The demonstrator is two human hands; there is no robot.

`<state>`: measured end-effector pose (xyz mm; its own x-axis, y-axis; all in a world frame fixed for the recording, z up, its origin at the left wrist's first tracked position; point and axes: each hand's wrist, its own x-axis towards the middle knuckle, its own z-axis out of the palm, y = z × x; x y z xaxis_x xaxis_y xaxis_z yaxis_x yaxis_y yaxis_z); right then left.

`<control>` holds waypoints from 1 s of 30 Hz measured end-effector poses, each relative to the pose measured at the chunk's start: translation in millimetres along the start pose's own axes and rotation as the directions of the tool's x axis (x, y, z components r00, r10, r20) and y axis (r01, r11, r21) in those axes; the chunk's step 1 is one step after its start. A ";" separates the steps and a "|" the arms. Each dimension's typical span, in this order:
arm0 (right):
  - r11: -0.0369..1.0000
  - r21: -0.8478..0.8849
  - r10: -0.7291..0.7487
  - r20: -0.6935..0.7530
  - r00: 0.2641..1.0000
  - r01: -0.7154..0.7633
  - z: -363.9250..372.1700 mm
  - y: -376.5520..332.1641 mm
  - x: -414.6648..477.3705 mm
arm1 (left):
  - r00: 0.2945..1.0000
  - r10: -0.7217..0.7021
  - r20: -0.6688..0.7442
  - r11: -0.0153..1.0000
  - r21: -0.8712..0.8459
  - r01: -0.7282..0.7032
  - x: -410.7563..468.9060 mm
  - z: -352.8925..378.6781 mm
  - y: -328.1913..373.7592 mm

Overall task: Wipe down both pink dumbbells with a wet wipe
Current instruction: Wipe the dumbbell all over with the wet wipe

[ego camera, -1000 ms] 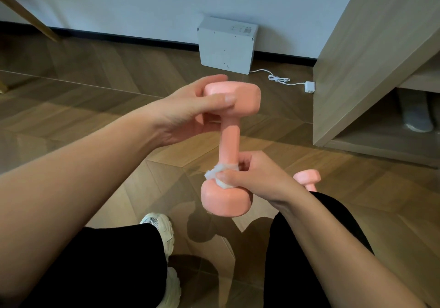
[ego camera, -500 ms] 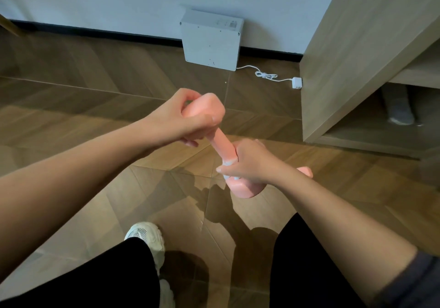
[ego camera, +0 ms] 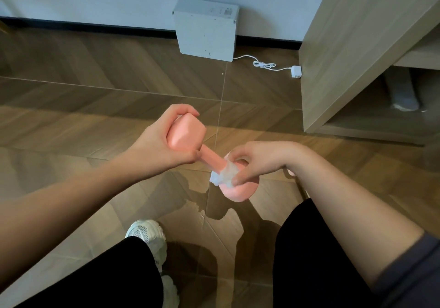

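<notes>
While left hand [ego camera: 157, 146] fingers [ego camera: 188, 112] curl round dumbbell [ego camera: 210, 156] head, right hand [ego camera: 262, 160] fingers [ego camera: 241, 177] pinch wet wipe [ego camera: 225, 175] against handle.

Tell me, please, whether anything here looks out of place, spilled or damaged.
Nothing looks spilled or damaged. The only stray item is a white cable trailing across the floor from the white box, its plug lying beside the cabinet. The held dumbbell and wet wipe look intact.
</notes>
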<state>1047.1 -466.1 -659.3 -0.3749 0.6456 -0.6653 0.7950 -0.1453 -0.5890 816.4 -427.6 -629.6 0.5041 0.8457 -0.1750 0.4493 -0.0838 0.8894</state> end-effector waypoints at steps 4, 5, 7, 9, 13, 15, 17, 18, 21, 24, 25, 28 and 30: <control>1.000 0.016 0.007 -0.034 0.999 -0.006 1.7 3.0 5.7 | 0.999 -0.011 -0.051 0.998 -0.067 0.007 -4.0 5.8 -2.1; 1.000 -0.003 -0.005 -0.055 0.998 0.005 2.8 2.5 6.3 | 0.998 -0.020 -0.060 0.997 -0.077 0.015 -4.0 7.1 -2.0; 0.997 -0.071 -0.035 -0.119 0.992 0.026 6.9 2.7 8.8 | 0.996 -0.048 -0.072 0.996 -0.082 0.042 -3.4 9.3 -1.5; 0.987 -0.161 -0.060 -0.213 0.975 0.026 13.4 3.7 11.2 | 0.992 -0.097 -0.087 0.990 -0.113 0.087 -2.9 12.4 -1.0; 0.964 -0.263 -0.073 -0.385 0.920 -0.034 23.7 3.7 15.2 | 0.957 -0.259 -0.127 0.943 -0.249 0.222 0.0 20.0 -2.3; 0.945 -0.318 -0.076 -0.439 0.895 -0.076 24.7 0.3 16.7 | 0.908 -0.398 -0.133 0.874 -0.356 0.330 3.3 22.5 -3.5; 0.931 -0.354 -0.091 -0.469 0.879 -0.092 23.5 -2.5 17.8 | 0.850 -0.513 -0.117 0.796 -0.436 0.421 5.7 22.0 -3.9; 0.927 -0.362 -0.094 -0.476 0.875 -0.097 22.4 -3.5 17.7 | 0.832 -0.545 -0.108 0.772 -0.453 0.446 6.2 21.0 -3.5; 0.914 -0.389 -0.092 -0.471 0.877 -0.114 20.6 -5.1 17.8 | 0.829 -0.552 -0.086 0.773 -0.426 0.470 5.4 18.5 1.3; 0.900 -0.422 -0.088 -0.412 0.907 -0.105 22.1 -7.8 17.0 | 0.883 -0.459 -0.095 0.849 -0.341 0.405 1.4 18.1 6.8; 0.911 -0.403 -0.083 -0.384 0.920 -0.086 21.9 -7.8 16.0 | 0.907 -0.411 -0.091 0.879 -0.303 0.368 -0.5 18.3 7.8; 0.976 -0.217 -0.060 -0.238 0.969 0.007 18.0 -5.2 10.0 | 0.975 -0.214 -0.056 0.971 -0.121 0.207 -6.3 13.9 8.6; 0.999 -0.013 -0.048 -0.099 0.994 0.046 14.3 -4.0 4.9 | 0.998 -0.061 0.004 0.998 0.021 0.060 -8.6 6.7 11.6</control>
<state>1035.2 -473.1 -666.8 -0.3635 0.7226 -0.5881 0.7829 -0.1053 -0.6132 822.2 -439.4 -620.7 0.4788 0.8472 -0.2301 0.4945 -0.0437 0.8681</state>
